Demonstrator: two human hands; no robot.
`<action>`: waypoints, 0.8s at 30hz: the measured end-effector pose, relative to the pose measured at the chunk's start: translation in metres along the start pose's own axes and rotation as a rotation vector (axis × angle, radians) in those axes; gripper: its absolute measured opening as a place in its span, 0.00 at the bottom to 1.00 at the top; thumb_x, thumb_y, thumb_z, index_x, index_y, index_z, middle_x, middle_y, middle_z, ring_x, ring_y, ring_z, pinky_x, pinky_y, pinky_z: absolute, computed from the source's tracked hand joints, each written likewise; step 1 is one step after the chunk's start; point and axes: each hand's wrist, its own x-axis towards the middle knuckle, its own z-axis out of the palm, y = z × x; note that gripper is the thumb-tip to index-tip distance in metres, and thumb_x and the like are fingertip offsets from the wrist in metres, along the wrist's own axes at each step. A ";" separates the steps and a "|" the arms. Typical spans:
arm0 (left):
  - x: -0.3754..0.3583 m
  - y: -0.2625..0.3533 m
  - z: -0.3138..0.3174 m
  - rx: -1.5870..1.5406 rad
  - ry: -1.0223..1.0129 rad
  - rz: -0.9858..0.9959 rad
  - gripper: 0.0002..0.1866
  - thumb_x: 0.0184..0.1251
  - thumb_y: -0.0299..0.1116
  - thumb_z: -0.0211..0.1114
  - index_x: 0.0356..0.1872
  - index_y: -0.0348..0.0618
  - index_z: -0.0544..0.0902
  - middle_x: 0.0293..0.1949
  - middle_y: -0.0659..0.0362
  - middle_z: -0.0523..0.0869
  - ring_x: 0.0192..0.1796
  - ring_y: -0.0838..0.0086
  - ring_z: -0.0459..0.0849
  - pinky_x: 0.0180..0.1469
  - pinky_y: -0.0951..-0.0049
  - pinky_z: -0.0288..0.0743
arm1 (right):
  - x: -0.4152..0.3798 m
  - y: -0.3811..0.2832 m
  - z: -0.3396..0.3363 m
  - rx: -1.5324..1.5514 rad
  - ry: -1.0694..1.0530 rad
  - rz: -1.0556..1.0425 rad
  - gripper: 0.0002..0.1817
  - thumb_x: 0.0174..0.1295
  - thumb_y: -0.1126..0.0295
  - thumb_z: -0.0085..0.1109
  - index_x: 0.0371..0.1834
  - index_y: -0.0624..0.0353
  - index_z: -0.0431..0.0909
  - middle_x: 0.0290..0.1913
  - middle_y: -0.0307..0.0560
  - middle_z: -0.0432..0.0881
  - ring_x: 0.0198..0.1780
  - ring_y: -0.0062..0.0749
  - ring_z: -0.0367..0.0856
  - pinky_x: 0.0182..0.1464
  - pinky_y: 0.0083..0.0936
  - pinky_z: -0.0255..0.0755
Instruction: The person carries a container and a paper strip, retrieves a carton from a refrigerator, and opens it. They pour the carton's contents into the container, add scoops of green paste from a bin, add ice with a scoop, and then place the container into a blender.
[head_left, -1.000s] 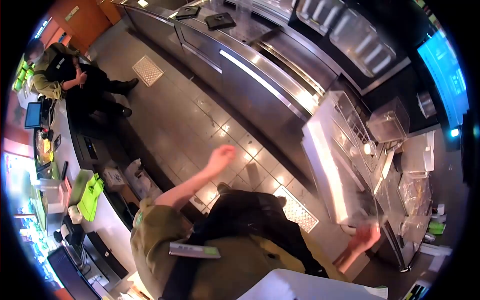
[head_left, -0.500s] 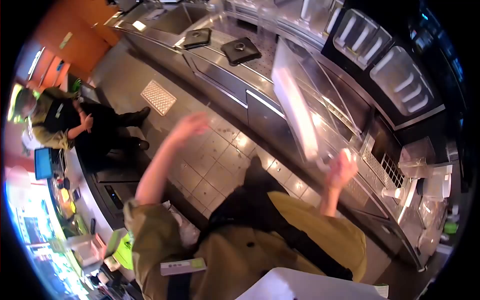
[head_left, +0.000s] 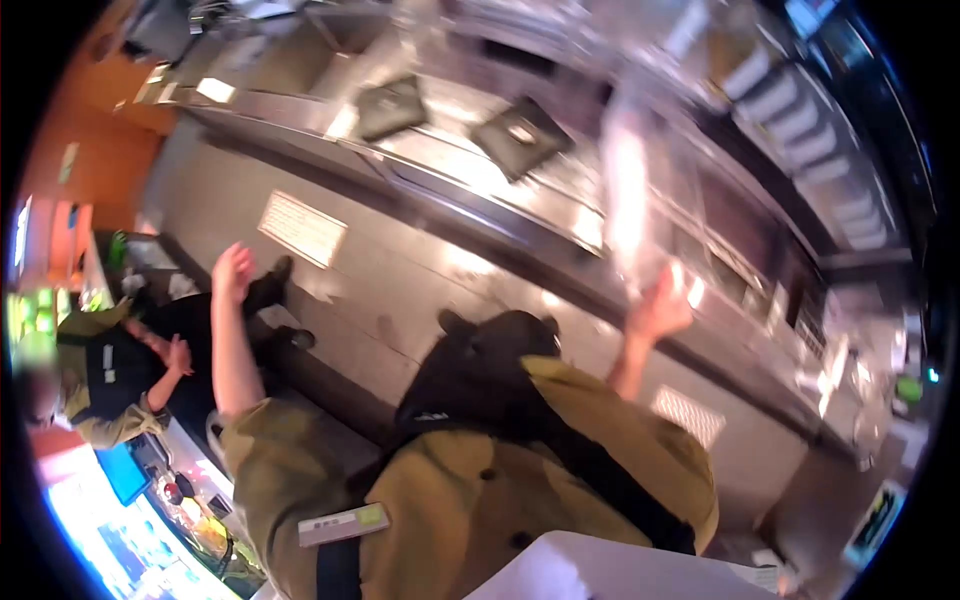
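While the near end of a long clear container (head_left: 628,185) is gripped by the right hand (head_left: 663,305), with the fingers curled closed on it, the left hand (head_left: 235,272) is held out empty on the other side, raised above the floor (head_left: 385,300), its fingers partly open and loosely bent. The container is blurred, and is seen against the steel surface (head_left: 450,170); whether the surface is touched by it cannot be told. To the left of the container, two black lids (head_left: 390,108) (head_left: 522,137) are laid on the surface, apart from each other, the right one being nearer to the container. At the upper right, a row of pale handles (head_left: 825,150) is blurred. A pale grate (head_left: 303,228) is set in the floor between the left hand and the surface, and a second grate (head_left: 688,415) is seen below the right hand. A black apron (head_left: 480,370) and a badge (head_left: 343,523) are worn by the person. At the far left, a co-worker (head_left: 110,365) is seen with both forearms held in front of the body, near a lit blue screen (head_left: 122,470).
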 end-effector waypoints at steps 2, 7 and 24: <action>-0.010 0.061 0.078 0.071 0.076 0.164 0.12 0.60 0.37 0.57 0.40 0.42 0.74 0.26 0.65 0.77 0.22 0.84 0.71 0.24 0.86 0.66 | -0.010 -0.021 0.034 0.143 0.081 -0.005 0.10 0.51 0.70 0.58 0.23 0.68 0.78 0.14 0.36 0.71 0.17 0.17 0.63 0.20 0.20 0.60; 0.114 0.141 0.117 0.158 0.009 0.427 0.11 0.57 0.30 0.57 0.40 0.36 0.76 0.25 0.60 0.78 0.24 0.80 0.76 0.22 0.83 0.67 | -0.028 -0.018 0.095 0.248 0.330 0.116 0.13 0.52 0.66 0.58 0.17 0.62 0.72 0.14 0.32 0.65 0.17 0.15 0.58 0.17 0.16 0.50; 0.525 0.295 0.016 1.098 0.589 0.851 0.10 0.50 0.31 0.55 0.35 0.44 0.78 0.36 0.53 0.79 0.42 0.59 0.77 0.43 0.62 0.71 | -0.128 -0.130 0.175 -0.537 0.516 0.236 0.23 0.63 0.56 0.42 0.48 0.68 0.67 0.43 0.55 0.74 0.40 0.40 0.75 0.43 0.31 0.74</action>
